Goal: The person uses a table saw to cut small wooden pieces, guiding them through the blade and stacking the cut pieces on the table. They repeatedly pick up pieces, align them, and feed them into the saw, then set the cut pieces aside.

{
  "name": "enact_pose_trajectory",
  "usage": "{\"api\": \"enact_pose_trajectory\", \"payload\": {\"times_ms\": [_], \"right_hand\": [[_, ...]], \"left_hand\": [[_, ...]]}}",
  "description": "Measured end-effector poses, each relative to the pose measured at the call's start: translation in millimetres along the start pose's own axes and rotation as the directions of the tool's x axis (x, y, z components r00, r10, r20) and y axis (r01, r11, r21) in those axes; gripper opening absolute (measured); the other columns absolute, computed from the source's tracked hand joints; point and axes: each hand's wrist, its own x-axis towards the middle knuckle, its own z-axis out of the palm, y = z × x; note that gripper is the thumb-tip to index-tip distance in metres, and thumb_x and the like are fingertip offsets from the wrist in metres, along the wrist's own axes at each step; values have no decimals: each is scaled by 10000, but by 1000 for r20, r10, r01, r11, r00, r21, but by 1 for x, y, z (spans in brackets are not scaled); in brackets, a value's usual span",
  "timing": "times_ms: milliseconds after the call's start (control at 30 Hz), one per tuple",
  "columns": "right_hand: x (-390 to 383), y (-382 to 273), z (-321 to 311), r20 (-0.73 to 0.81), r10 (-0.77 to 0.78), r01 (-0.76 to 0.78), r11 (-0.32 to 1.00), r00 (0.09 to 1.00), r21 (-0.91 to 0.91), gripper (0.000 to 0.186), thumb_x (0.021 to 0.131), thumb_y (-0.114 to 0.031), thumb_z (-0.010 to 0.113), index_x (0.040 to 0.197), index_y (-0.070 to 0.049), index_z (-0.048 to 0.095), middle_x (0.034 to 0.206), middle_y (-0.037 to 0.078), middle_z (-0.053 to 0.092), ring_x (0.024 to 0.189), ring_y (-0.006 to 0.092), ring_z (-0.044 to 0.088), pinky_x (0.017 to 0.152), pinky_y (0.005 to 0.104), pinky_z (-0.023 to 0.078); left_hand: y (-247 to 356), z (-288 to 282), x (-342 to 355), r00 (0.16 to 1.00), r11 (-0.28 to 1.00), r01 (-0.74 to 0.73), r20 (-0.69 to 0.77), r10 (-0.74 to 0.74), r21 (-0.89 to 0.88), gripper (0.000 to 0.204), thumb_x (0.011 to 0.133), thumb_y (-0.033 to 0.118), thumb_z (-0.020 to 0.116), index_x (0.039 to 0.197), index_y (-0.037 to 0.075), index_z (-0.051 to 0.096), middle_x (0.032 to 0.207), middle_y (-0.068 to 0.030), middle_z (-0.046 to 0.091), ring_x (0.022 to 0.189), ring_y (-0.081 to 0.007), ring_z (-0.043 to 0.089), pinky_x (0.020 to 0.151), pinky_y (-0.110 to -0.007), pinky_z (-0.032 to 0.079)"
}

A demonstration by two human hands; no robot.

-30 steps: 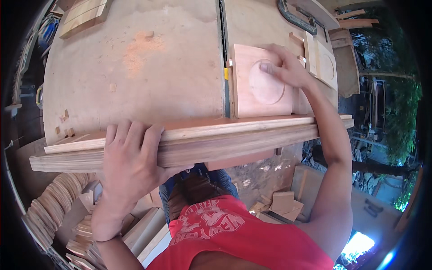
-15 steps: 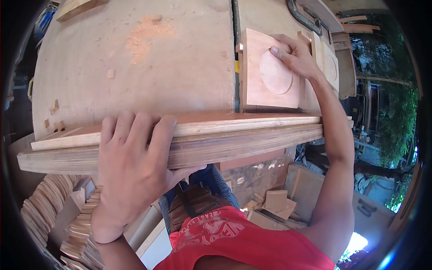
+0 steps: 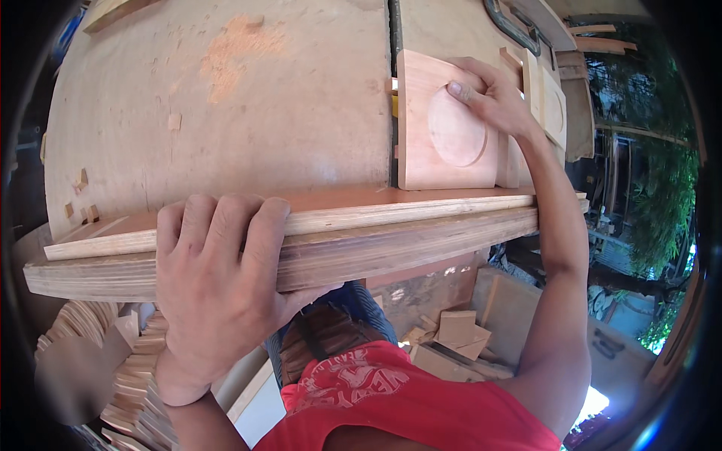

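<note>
Pressing flat, right hand (image 3: pixel 492 98) holds square block (image 3: pixel 444 124) disc-face up; left hand (image 3: pixel 218 286) grips table edge (image 3: pixel 391 240).

smooth wooden panel (image 3: pixel 444 124), worn matt plywood table (image 3: pixel 226 113)

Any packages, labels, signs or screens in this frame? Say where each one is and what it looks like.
No packages, labels, signs or screens on the worktable or around it.
Only printed thing: the red shirt, at the bottom centre, with a curved white print on its chest.
</note>
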Motion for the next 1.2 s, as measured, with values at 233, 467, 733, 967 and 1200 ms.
{"api": "enact_pose_trajectory", "payload": {"times_ms": [233, 467, 733, 967, 1200], "right_hand": [[-2, -14, -2, 63, 9, -16, 995, 998, 102, 449, 1008, -312, 735, 1377, -63, 674, 1217, 118, 740, 1118, 198, 682, 993, 350, 535], [-2, -8, -3, 74, -15, 5, 991, 997, 136, 448, 1010, -319, 738, 1370, -59, 673, 1185, 96, 739, 1109, 177, 679, 991, 341, 532], [0, -7, -3, 75, -6, -3, 993, 997, 120, 421, 1018, -264, 726, 1367, -38, 664, 1183, 80, 729, 1116, 161, 665, 997, 326, 521], [-1, -7, -4, 72, -1, -7, 993, 997, 119, 409, 1020, -234, 716, 1366, -23, 660, 1191, 80, 721, 1131, 157, 657, 1019, 318, 501], [4, 1, -6, 73, -65, 62, 997, 995, 48, 455, 1005, -309, 735, 1354, -25, 665, 1171, 90, 732, 1116, 171, 662, 995, 324, 516]], "left_hand": [[-1, 4, -3, 999, 1000, 18, -33, -18, -18, 753, 647, 599, 878, 1130, 67, 656, 988, -88, 605, 907, -317, 585, 827, -482, 443], [-7, 11, -6, 999, 999, -14, -36, 13, -33, 722, 626, 523, 914, 1134, 79, 658, 1001, -68, 628, 910, -305, 607, 836, -475, 449], [-6, 7, -7, 1000, 999, 12, -27, -14, -50, 678, 652, 507, 887, 1124, 72, 670, 1021, -68, 642, 914, -300, 615, 847, -468, 456], [-4, 15, -8, 995, 998, 30, -92, -35, -62, 616, 662, 480, 867, 1083, 65, 697, 1033, -69, 653, 926, -296, 626, 859, -466, 467], [-5, 15, -9, 995, 1000, 0, -104, -2, -11, 702, 619, 524, 889, 1120, 81, 674, 1025, -72, 644, 925, -310, 618, 846, -474, 460]]}}
